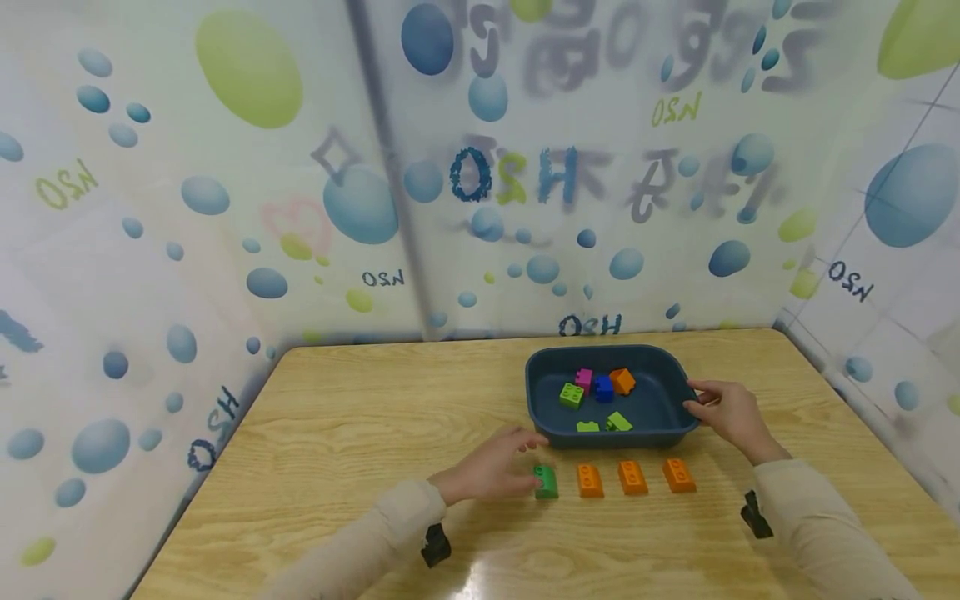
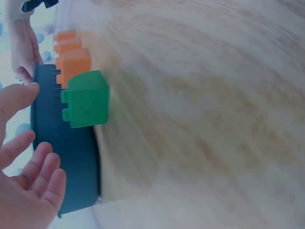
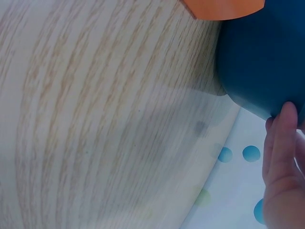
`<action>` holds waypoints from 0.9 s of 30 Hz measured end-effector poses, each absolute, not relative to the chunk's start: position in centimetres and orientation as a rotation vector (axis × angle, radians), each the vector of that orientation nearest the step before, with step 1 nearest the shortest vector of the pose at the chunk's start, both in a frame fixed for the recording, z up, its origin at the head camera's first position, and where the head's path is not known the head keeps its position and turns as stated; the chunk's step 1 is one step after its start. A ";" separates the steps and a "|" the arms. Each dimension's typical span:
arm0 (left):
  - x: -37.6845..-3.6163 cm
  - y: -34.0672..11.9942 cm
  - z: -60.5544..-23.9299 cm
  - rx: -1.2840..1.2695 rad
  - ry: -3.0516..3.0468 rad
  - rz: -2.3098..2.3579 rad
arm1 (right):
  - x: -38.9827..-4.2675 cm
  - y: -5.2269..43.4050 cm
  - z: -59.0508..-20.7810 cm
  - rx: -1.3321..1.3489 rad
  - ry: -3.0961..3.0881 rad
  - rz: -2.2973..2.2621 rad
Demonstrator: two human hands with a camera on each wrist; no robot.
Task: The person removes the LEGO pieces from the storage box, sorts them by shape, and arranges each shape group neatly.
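Note:
A dark blue tray (image 1: 555, 438) stands on the table, holding several small building blocks. My right hand (image 1: 726, 414) pinches the tray's right end; its fingers (image 3: 286, 124) lie against the outer wall. Along the tray's near side stands a row: one green block (image 1: 547, 482) at the left, then three orange blocks, the nearest to it being an orange block (image 1: 590, 481). My left hand (image 1: 491, 465) hovers by the green block and the tray's left front corner. In the left wrist view its fingers are loosely bent, with a gap to the green block (image 2: 88, 100).
Inside the tray lie a pink block (image 1: 583, 379), a blue block (image 1: 603, 389), an orange block (image 1: 622, 382) and several light green blocks, one being a light green block (image 1: 572, 395). A patterned curtain (image 1: 480, 275) hangs behind the wooden table (image 1: 375, 400).

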State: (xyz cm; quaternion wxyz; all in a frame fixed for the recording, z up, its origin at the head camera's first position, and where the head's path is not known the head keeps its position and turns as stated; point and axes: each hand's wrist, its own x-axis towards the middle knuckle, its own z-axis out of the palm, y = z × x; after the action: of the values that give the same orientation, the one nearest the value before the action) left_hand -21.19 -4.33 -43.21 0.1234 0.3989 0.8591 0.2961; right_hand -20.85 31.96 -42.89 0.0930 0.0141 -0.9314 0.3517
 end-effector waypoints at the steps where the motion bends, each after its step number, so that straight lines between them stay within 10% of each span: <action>1: -21.2 -4.3 -42.9 1.185 2.509 0.878 | -20.9 32.0 -42.9 0.042 -2.764 1.043; 27: -26.1 5.1 -38.1 1.369 2.667 0.886 | -21.1 32.2 -43.5 0.043 -2.763 1.058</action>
State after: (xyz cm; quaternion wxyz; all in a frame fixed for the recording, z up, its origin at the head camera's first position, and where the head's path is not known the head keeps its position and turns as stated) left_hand -26.08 5.07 -38.08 0.0079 0.4379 0.8531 0.2835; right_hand -21.13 32.20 -43.46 0.0914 0.0145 -0.9299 0.3560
